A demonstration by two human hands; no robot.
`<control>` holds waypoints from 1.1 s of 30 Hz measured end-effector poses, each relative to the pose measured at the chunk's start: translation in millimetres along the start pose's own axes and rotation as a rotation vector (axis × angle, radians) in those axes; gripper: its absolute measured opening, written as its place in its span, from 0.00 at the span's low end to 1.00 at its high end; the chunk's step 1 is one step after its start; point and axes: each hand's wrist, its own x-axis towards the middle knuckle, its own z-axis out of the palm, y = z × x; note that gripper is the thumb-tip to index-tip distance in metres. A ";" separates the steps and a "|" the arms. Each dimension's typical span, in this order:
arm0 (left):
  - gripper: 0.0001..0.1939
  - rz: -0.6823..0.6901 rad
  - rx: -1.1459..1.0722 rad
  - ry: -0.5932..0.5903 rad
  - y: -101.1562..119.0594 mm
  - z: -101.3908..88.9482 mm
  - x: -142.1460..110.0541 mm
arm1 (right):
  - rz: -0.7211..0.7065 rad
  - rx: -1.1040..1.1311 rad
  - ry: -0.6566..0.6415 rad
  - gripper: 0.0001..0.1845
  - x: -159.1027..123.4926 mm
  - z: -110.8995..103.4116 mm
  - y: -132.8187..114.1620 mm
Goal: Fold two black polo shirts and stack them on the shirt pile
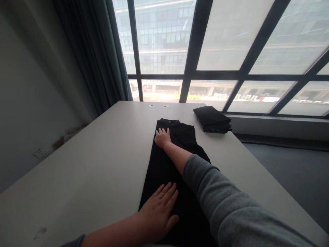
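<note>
A black shirt (159,168), with what looks like a collar at its far end, lies lengthwise on the white table (102,164). My right hand (162,138) reaches forward and rests on it just below that far end, fingers spread. Closer to me, my left hand (160,209) lies flat on the dark cloth with its fingers stretched out. Neither hand grips anything. My right forearm in its grey sleeve crosses over the shirt and hides part of its right side. The near end runs out of the picture.
A stack of folded black cloth (212,118) sits at the table's far right. Two small cable-hole covers (166,106) are near the back edge. Behind stand a large window (164,41) and a dark curtain (102,51). A wall socket (38,153) shows at left.
</note>
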 end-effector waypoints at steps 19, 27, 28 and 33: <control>0.20 0.524 0.121 -0.090 89.0 -22.1 105.8 | 0.061 0.047 -0.162 0.21 -77.9 -88.8 107.9; 0.17 0.695 0.261 -0.068 110.7 -0.1 180.8 | 0.249 0.134 -0.261 0.23 -51.6 -78.6 247.7; 0.16 0.718 0.270 -0.059 111.1 1.4 183.8 | 0.245 0.149 -0.270 0.23 -47.7 -72.6 253.7; 0.09 0.791 0.242 0.036 108.3 4.1 186.3 | 0.258 0.154 -0.272 0.21 -18.4 -47.7 266.7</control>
